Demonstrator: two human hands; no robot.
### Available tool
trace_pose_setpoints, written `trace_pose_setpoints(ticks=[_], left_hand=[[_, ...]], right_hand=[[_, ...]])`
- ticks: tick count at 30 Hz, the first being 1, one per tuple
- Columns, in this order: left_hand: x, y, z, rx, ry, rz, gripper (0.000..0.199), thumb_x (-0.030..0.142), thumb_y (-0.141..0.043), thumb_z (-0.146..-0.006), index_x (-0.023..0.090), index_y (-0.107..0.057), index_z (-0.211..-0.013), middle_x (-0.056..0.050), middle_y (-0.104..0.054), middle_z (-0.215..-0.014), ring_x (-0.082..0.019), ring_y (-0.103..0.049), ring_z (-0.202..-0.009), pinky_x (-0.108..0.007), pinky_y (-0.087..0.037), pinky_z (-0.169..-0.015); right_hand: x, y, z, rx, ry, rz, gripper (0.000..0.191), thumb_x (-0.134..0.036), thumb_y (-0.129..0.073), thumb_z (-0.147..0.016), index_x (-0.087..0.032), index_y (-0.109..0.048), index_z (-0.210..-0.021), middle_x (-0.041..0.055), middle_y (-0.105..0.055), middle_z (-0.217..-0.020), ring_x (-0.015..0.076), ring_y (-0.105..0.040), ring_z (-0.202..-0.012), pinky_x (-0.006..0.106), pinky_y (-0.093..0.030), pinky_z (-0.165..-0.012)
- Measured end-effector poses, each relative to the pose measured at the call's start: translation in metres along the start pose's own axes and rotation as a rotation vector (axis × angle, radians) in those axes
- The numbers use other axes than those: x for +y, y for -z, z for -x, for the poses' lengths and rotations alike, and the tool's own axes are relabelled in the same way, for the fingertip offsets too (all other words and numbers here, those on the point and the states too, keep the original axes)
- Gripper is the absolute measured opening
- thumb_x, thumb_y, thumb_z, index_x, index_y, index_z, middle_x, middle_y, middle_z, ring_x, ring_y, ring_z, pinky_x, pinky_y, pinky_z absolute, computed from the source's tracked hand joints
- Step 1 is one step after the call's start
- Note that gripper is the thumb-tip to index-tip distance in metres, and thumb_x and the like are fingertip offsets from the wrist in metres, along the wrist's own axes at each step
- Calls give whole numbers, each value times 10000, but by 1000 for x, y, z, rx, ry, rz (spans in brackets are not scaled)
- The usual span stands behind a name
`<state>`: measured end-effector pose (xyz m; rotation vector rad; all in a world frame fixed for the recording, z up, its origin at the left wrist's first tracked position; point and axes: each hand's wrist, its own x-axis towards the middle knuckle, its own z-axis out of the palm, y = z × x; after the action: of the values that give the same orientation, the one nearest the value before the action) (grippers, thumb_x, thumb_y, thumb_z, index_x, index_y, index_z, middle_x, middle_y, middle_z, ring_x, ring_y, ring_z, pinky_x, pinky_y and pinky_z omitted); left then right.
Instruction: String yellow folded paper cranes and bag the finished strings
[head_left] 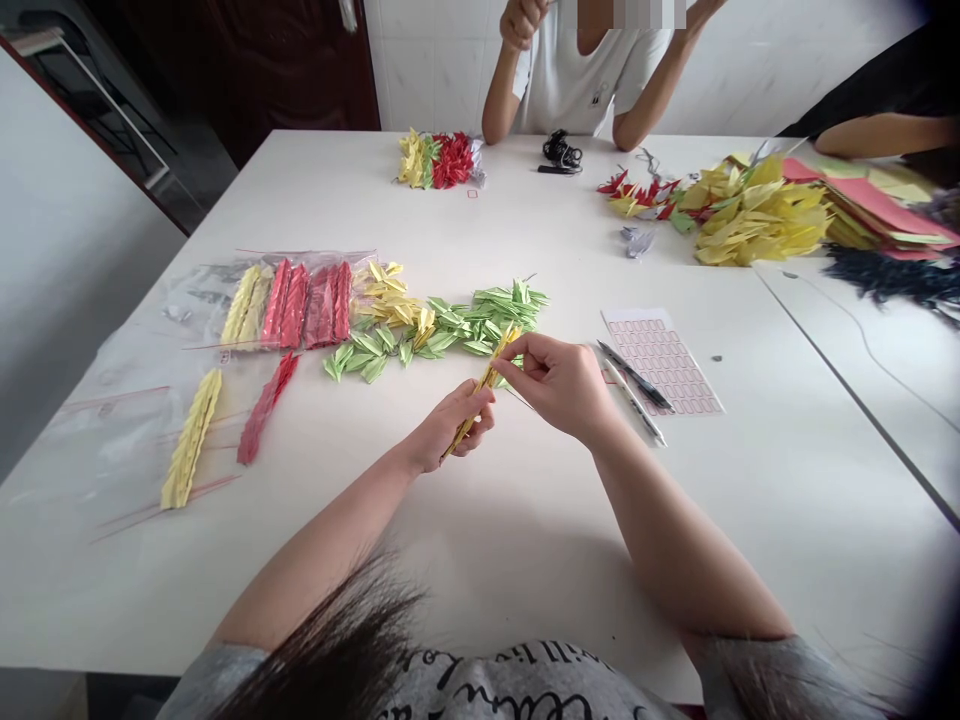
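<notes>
My left hand (459, 422) is closed around the lower part of a narrow stack of folded yellow paper pieces (491, 372), held tilted above the table. At its upper end, my right hand (551, 380) pinches with thumb and forefinger; the fingertips hide what exactly they grip there. A thin dark strand shows just below the right fingers. Right behind my hands lies a loose pile of folded green paper pieces (457, 325), with folded yellow pieces (394, 295) at its left end.
Left are a plastic bag (300, 300) with red and yellow paper bundles, a loose yellow bundle (191, 440) and a red bundle (266, 408). Right are label sheets (667, 360), a black pen (637, 377) and a white pen (634, 402). Across sits another person (600, 80); a yellow paper pile (765, 215) lies far right.
</notes>
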<state>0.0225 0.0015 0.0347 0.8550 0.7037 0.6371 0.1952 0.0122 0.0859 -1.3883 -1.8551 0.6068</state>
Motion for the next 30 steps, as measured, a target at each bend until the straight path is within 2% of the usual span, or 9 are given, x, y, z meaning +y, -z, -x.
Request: trace_pose_setpoints(ticks=[4, 9, 17, 21, 24, 30], left_hand=[[0, 0, -2, -3, 5, 19, 639, 819, -334, -844, 199, -486, -881, 47, -438, -611, -43, -271, -364, -167, -162, -369], [-1, -2, -3, 20, -7, -29, 734, 871, -169, -822, 202, -467, -871, 40, -437, -610, -48, -277, -371, -166, -178, -377], [0, -7, -2, 84, 15, -72, 723, 851, -155, -841, 201, -471, -870, 34, -452, -592, -56, -283, -373, -164, -214, -369], [1, -8, -1, 63, 25, -46, 706, 843, -174, -849, 201, -467, -862, 33, -456, -599, -49, -278, -364, -161, -193, -370], [3, -8, -1, 53, 29, 0, 690, 822, -179, -868, 198, -471, -853, 32, -462, -603, -45, -273, -351, -161, -174, -367], [7, -5, 0, 7, 88, 118, 651, 749, -203, -922, 180, -514, -876, 21, -485, -617, -37, -278, -335, -154, -163, -350]], right_hand=[[-3, 2, 2, 5, 30, -69, 193, -344, -619, -862, -179, -632, -763, -95, -244, -505, 77, -261, -475, 244, -260, -513], [0, 0, 1, 24, 14, -53, 173, -324, -630, -851, -175, -633, -763, -92, -266, -519, 73, -266, -485, 245, -260, -516], [-9, 2, 4, -2, 18, -143, 216, -369, -621, -859, -180, -629, -756, -88, -259, -516, 78, -267, -478, 247, -259, -506], [-7, 2, 3, 49, 17, -11, 170, -324, -625, -847, -180, -630, -755, -86, -298, -508, 74, -279, -477, 238, -278, -517], [-2, 2, 0, 39, -6, 87, 141, -291, -632, -829, -179, -630, -743, -89, -306, -496, 69, -273, -464, 230, -279, -512], [0, 2, -1, 21, -41, 91, 137, -286, -628, -834, -181, -623, -746, -95, -309, -480, 69, -289, -453, 232, -284, -521]])
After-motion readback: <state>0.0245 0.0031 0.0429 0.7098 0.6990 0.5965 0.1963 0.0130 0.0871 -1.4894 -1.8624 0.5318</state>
